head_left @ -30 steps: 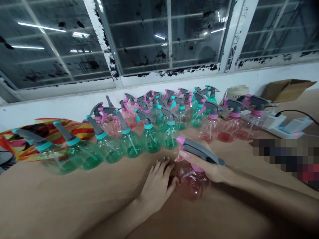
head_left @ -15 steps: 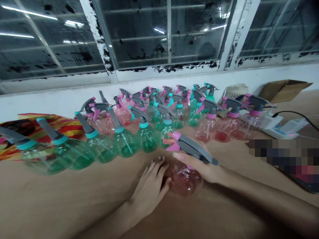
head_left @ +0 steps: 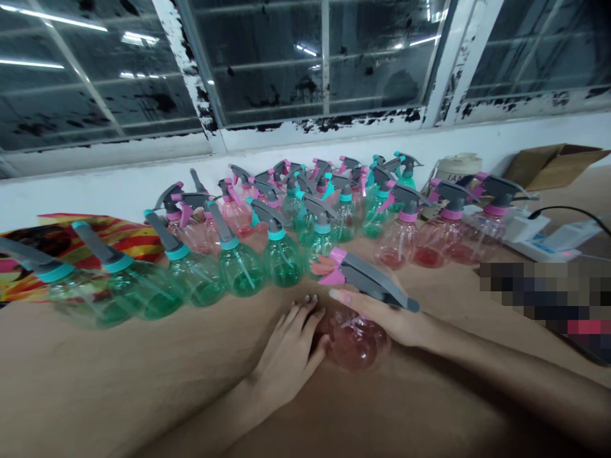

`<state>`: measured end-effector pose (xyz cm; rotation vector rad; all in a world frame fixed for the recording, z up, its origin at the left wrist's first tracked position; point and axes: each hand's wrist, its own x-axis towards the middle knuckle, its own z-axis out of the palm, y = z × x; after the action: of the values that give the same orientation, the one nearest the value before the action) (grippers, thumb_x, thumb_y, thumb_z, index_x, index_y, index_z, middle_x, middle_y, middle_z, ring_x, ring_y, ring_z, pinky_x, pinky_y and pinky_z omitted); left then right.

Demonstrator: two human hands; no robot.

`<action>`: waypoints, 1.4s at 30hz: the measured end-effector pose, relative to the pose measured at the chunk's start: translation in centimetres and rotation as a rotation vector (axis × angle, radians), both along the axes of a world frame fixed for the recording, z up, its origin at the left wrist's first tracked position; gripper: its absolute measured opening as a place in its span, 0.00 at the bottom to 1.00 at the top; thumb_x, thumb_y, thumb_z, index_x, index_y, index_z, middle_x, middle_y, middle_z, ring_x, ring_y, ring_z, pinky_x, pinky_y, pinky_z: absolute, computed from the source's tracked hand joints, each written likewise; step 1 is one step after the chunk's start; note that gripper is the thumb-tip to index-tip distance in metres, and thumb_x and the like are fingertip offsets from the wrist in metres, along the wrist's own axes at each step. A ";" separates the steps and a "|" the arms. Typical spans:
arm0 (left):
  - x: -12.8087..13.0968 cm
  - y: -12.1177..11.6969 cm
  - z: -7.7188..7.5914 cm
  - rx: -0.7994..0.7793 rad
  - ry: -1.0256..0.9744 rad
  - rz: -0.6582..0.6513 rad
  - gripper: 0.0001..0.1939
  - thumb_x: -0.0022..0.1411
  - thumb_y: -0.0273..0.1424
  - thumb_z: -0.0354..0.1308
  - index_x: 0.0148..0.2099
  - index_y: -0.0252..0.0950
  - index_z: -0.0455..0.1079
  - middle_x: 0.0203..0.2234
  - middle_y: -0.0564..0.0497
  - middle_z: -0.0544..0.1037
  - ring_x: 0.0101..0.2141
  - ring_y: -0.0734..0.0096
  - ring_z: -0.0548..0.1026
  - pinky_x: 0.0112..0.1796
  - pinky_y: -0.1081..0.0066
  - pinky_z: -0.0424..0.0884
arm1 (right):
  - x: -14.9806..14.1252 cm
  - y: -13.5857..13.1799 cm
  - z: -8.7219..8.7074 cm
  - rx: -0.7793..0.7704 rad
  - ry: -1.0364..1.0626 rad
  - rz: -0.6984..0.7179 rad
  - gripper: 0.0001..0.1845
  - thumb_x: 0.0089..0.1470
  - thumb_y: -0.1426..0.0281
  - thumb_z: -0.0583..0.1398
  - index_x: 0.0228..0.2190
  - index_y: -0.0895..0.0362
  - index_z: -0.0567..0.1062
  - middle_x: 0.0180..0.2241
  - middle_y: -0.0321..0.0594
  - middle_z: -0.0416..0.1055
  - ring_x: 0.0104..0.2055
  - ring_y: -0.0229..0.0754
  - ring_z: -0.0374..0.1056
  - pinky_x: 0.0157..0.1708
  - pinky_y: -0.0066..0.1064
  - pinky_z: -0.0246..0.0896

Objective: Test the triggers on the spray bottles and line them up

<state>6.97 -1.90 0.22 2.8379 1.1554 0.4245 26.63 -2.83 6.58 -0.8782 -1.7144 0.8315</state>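
Observation:
A pink, see-through spray bottle (head_left: 357, 346) with a grey and pink trigger head (head_left: 375, 278) stands on the table in front of me. My right hand (head_left: 382, 312) is wrapped round its neck, just under the head, with fingertips showing beyond the pink trigger. Beside the bottle's left side lies my left hand (head_left: 293, 350), fingers stretched out and thumb close to the bottle; whether they touch I cannot tell. Behind my hands runs a row of green spray bottles (head_left: 241, 273) with teal collars. Three pink spray bottles (head_left: 432, 248) stand at the right.
Several more pink and green spray bottles (head_left: 236, 213) crowd the back by the wall. A patterned red and yellow bag (head_left: 128, 238) lies at left. On the right are a power strip (head_left: 548, 251), a white tub (head_left: 461, 166), a cardboard box (head_left: 548, 165) and a blurred-out patch.
The view has shifted slightly. My right fingertips have moved a little around the trigger; the bottle and my left hand stay in almost the same place.

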 end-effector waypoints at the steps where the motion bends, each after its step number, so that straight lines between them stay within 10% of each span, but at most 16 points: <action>1: 0.0 0.0 0.0 0.003 -0.004 -0.001 0.18 0.66 0.30 0.50 0.57 0.33 0.60 0.55 0.39 0.66 0.57 0.52 0.62 0.53 0.49 0.62 | 0.0 0.0 0.0 -0.009 -0.002 0.002 0.21 0.54 0.63 0.60 0.51 0.48 0.70 0.43 0.36 0.75 0.44 0.45 0.71 0.44 0.39 0.68; 22: 0.0 -0.1 -0.2 0.012 -0.003 -0.002 0.19 0.67 0.32 0.49 0.58 0.34 0.59 0.56 0.41 0.66 0.57 0.54 0.61 0.53 0.51 0.61 | 0.4 -0.2 0.2 -0.019 -0.073 -0.063 0.10 0.55 0.60 0.58 0.28 0.53 0.71 0.24 0.33 0.68 0.29 0.38 0.67 0.30 0.31 0.64; 31: 0.1 -0.2 0.2 0.001 -0.005 -0.004 0.18 0.66 0.30 0.49 0.57 0.33 0.60 0.55 0.40 0.66 0.57 0.53 0.61 0.53 0.50 0.61 | 0.0 -0.5 0.6 0.055 -0.002 -0.046 0.10 0.54 0.64 0.60 0.40 0.49 0.73 0.40 0.34 0.75 0.42 0.41 0.70 0.44 0.33 0.64; 42: 0.0 -0.2 -0.1 0.016 -0.003 -0.001 0.19 0.66 0.30 0.49 0.58 0.33 0.59 0.56 0.40 0.66 0.57 0.53 0.62 0.53 0.50 0.61 | 0.1 -0.5 0.2 0.122 -0.047 -0.110 0.05 0.55 0.65 0.59 0.29 0.52 0.70 0.26 0.31 0.67 0.27 0.35 0.64 0.29 0.28 0.62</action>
<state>7.02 -2.06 0.11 2.8502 1.1551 0.4402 26.77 -3.36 6.75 -0.9065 -1.7221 0.6305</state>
